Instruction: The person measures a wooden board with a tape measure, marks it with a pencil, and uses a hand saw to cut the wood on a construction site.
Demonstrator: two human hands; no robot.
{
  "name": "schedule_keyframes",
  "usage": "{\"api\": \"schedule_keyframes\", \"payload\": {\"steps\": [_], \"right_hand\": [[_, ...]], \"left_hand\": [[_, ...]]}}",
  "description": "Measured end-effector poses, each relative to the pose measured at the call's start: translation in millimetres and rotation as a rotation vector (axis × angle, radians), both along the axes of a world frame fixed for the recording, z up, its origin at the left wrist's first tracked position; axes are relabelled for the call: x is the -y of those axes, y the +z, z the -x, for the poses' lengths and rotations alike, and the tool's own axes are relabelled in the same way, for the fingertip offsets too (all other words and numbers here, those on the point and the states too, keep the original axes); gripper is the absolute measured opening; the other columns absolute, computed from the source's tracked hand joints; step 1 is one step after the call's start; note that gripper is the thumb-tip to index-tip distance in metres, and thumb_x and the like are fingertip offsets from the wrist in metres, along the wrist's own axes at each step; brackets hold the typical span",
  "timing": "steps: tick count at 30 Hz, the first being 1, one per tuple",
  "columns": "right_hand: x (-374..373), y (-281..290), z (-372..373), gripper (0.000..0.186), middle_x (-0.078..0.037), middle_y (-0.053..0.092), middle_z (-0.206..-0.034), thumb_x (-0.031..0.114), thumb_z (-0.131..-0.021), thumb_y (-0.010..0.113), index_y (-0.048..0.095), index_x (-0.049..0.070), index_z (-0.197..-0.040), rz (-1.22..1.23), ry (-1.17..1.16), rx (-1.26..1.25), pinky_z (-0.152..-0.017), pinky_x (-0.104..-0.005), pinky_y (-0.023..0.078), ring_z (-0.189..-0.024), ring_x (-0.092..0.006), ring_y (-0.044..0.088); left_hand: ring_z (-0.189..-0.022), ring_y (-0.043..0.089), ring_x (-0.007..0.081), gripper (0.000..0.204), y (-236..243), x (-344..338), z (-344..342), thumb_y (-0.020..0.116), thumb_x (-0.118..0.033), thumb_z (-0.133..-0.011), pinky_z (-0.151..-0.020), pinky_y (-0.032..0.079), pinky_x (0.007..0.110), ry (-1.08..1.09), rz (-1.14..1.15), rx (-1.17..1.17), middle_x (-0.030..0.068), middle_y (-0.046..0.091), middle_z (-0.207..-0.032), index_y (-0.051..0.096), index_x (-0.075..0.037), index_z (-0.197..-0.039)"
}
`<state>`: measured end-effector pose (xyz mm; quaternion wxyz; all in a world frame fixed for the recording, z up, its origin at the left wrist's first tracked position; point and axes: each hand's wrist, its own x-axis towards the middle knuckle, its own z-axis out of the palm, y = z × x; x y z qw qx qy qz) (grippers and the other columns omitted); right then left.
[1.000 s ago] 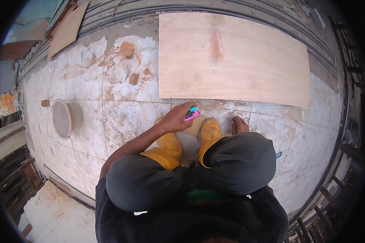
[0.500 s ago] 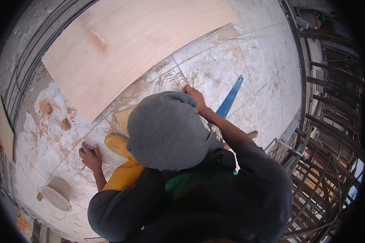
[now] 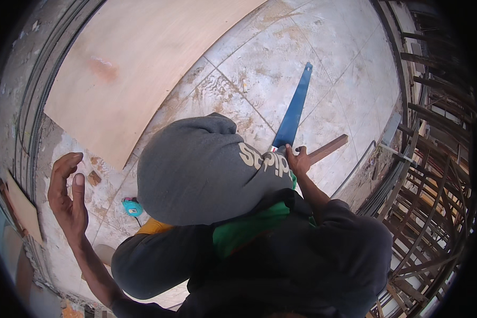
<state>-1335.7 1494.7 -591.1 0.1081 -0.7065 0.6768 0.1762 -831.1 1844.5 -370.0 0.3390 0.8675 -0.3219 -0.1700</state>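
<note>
A pale tiled floor (image 3: 350, 114) spreads out here, with a plywood sheet (image 3: 159, 58) over its far left corner. The blue saw (image 3: 296, 108) points its tip toward the far edge; a brown wood strip (image 3: 328, 148) is nearer the right edge. The left hand (image 3: 69, 201) is raised, open and empty. The right hand (image 3: 300, 161) is at the saw's near end; whether it grips, I can't tell. A teal tape measure (image 3: 132, 206) sits near the sheet's closest corner.

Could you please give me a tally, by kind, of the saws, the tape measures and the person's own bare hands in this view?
Saw with a long, tapering blue metal blade: 1
Rounded teal tape measure: 1
Bare hands, left hand and right hand: 2
Total: 4
</note>
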Motion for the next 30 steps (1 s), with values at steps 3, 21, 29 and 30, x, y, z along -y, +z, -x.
{"api": "schedule_keyframes", "payload": {"steps": [3,21,29,30], "right_hand": [[-10,-12,13,0.063,-0.023,0.069,-0.088,0.058,-0.076,0.069,0.058,0.003,-0.103,-0.061,0.276,0.047,-0.072,-0.0495,0.052,-0.084,-0.0407,0.068],[55,3,-41,0.022,-0.017,0.067,-0.074,0.026,-0.083,0.067,0.055,0.007,-0.087,-0.150,0.633,0.382,-0.057,-0.0475,0.049,-0.068,-0.0364,0.066],[114,28,-120,0.040,-0.017,0.068,-0.078,0.037,-0.065,0.074,0.061,0.011,-0.091,-0.065,0.749,0.031,-0.068,-0.0480,0.052,-0.077,-0.0380,0.067],[123,27,-121,0.039,-0.017,0.068,-0.081,0.034,-0.062,0.076,0.064,0.008,-0.088,-0.079,0.650,0.023,-0.069,-0.0459,0.054,-0.078,-0.0368,0.068]], "left_hand": [[-0.092,0.067,0.0278,0.017,71,56,36,0.058,-0.015,-0.095,-0.077,0.054,0.040,-0.243,0.584,-0.376,0.0207,0.067,-0.100,0.070,-0.003,-0.097],[-0.051,0.061,0.0186,0.025,90,61,85,0.071,-0.018,-0.086,-0.047,0.050,0.027,-0.504,1.631,-0.924,0.0230,0.065,-0.085,0.070,0.007,-0.085],[-0.070,0.054,0.0146,0.018,53,18,14,0.070,-0.018,-0.087,-0.067,0.047,0.030,-0.141,0.780,-0.518,0.0094,0.055,-0.089,0.058,-0.004,-0.088],[-0.073,0.052,0.0143,0.017,46,14,9,0.068,-0.017,-0.088,-0.069,0.047,0.029,-0.129,0.709,-0.455,0.0094,0.054,-0.090,0.057,-0.003,-0.089]]}}
